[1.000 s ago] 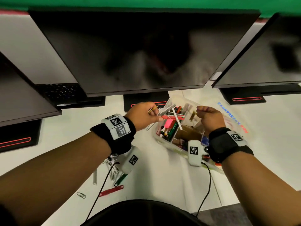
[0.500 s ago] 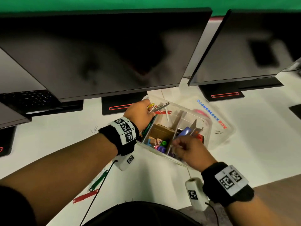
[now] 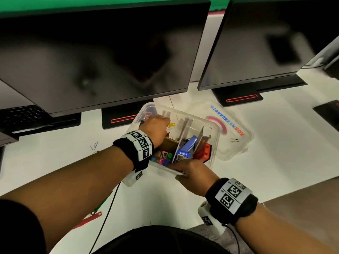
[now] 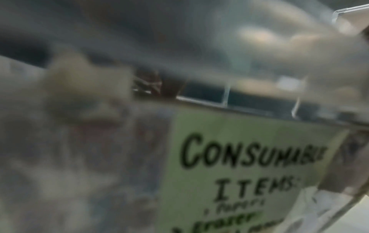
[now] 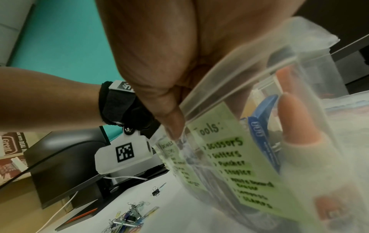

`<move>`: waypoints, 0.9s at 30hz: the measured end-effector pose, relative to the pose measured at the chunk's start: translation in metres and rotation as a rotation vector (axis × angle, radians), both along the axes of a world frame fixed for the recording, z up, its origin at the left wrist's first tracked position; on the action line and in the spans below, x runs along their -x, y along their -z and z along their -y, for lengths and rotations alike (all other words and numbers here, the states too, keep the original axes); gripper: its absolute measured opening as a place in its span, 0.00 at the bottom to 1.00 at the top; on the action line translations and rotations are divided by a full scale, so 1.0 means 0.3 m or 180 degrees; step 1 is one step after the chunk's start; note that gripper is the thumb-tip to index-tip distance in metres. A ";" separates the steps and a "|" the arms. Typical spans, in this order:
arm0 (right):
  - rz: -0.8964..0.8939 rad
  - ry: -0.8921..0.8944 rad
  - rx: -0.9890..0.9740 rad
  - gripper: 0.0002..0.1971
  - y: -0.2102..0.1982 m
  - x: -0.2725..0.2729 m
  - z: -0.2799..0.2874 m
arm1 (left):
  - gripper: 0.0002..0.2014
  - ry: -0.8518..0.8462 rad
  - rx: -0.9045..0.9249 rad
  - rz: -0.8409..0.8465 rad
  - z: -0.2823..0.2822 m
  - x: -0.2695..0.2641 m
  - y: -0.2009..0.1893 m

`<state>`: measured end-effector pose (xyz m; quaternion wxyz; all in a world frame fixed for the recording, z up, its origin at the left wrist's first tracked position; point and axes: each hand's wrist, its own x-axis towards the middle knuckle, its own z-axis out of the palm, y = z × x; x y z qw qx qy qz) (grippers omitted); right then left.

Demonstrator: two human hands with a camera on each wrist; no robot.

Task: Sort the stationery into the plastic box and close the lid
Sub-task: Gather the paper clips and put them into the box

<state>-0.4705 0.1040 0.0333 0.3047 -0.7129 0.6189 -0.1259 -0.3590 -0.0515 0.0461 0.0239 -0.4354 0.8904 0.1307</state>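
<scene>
The clear plastic box (image 3: 216,129) stands open on the white desk, split by dividers. A blue stapler (image 3: 185,149), a red tool (image 3: 204,152) and small coloured pieces lie inside. My left hand (image 3: 158,127) reaches down into the far-left compartment, fingers curled, with a yellow clip (image 3: 171,124) sticking out between them. My right hand (image 3: 190,173) grips the box's near wall. In the right wrist view its thumb (image 5: 173,126) presses outside by the green "Tools" label (image 5: 225,157) and its fingers (image 5: 295,124) show inside. The lid (image 3: 233,143) lies flat to the right.
Two dark monitors (image 3: 102,52) (image 3: 266,39) stand close behind the box. A red pen (image 3: 86,220), a green pen (image 3: 102,202) and a blue paper clip (image 3: 94,145) lie left of it. More clips (image 5: 127,219) are piled nearby. The desk's front edge (image 3: 275,198) is near my right wrist.
My right hand dropped from above the box to its near wall and took hold of it. My left hand sank deeper into the far-left compartment; the silver pen it held no longer shows.
</scene>
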 end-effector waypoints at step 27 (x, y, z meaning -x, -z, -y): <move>0.0021 -0.0318 -0.0124 0.21 0.006 -0.182 0.091 | 0.26 -0.0311 -0.0374 -0.0788 0.037 -0.273 -0.039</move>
